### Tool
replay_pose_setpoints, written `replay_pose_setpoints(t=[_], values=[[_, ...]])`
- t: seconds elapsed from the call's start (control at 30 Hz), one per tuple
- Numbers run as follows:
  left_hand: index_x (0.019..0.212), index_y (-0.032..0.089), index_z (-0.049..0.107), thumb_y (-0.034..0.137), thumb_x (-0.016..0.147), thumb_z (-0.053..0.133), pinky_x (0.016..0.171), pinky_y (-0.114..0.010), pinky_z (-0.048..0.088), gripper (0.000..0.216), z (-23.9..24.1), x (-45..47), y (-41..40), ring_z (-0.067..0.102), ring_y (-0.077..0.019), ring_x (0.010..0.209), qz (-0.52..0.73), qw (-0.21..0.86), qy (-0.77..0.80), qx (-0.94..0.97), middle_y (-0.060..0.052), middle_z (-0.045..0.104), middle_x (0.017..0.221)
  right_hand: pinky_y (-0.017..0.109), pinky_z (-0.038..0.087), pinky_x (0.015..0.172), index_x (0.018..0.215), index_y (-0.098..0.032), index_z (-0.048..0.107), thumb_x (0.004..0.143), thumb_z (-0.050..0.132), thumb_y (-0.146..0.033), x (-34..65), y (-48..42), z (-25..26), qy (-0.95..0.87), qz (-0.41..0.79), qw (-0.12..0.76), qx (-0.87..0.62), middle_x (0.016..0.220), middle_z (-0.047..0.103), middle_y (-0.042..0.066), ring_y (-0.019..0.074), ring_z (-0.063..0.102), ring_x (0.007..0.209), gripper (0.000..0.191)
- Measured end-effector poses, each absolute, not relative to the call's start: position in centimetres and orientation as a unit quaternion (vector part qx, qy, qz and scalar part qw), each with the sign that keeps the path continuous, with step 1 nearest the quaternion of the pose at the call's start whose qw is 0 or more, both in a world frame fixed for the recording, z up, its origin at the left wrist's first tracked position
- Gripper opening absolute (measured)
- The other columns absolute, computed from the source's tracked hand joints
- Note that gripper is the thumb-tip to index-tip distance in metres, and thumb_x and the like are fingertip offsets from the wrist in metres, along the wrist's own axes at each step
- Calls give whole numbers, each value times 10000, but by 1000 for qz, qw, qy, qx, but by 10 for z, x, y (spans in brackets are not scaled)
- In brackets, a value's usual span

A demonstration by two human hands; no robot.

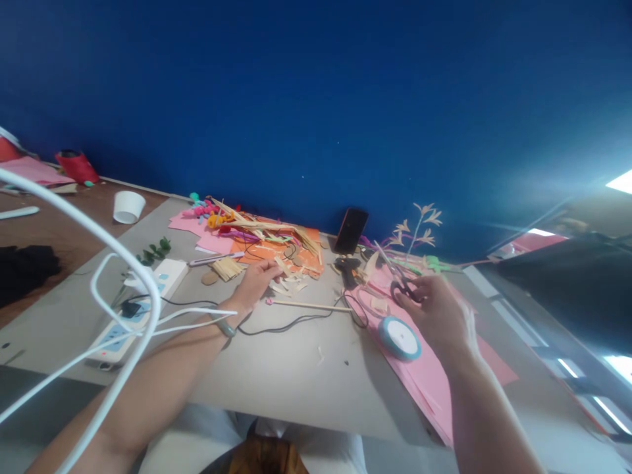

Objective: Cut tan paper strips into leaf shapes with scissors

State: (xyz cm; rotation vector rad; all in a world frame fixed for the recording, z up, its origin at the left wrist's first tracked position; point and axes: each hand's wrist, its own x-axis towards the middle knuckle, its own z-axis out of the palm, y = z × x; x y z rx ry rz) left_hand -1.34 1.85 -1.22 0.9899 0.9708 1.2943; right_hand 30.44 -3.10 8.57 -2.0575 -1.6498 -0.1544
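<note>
My right hand [437, 316] grips a pair of scissors [402, 286] by the dark handles, blades pointing up and left above pink paper [412, 388]. My left hand [257, 284] rests at a pile of pale cut pieces [289, 284], its fingers drawn together at the pile's left edge; whatever is between them is too small to make out. Just in front of that pile lies a thin stick [311, 305] with a small pink tip. A ribbon roll [399, 338] with a light blue edge sits on the pink paper, beside my right hand.
A glue gun [348, 270] and a propped phone [351, 230] stand toward the wall. Pale strips [266, 227] lie over orange paper [257, 253]. At left are a power strip [170, 280], white cables [157, 296] and a white cup [129, 207]. A flower stem [416, 230] rises at right.
</note>
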Motion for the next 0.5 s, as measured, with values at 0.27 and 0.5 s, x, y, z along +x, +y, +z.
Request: replay_pose_setpoints(t=[0.27, 0.5], values=[[686, 143, 643, 287, 700, 674, 602, -216, 377, 148, -13, -14, 18, 517, -92, 616, 568, 600, 377, 418, -33, 669, 711, 257, 405, 514, 758, -168, 668, 711, 677, -389, 229, -15, 56, -721, 243, 331, -558, 654, 642, 31, 137, 532, 544, 227], [647, 140, 631, 268, 667, 680, 613, -217, 373, 139, -4, -13, 17, 511, -91, 593, 572, 619, 376, 386, -7, 642, 650, 220, 317, 486, 711, -173, 524, 653, 713, -485, 191, -4, 31, -646, 482, 308, -506, 604, 496, -36, 92, 432, 533, 370]])
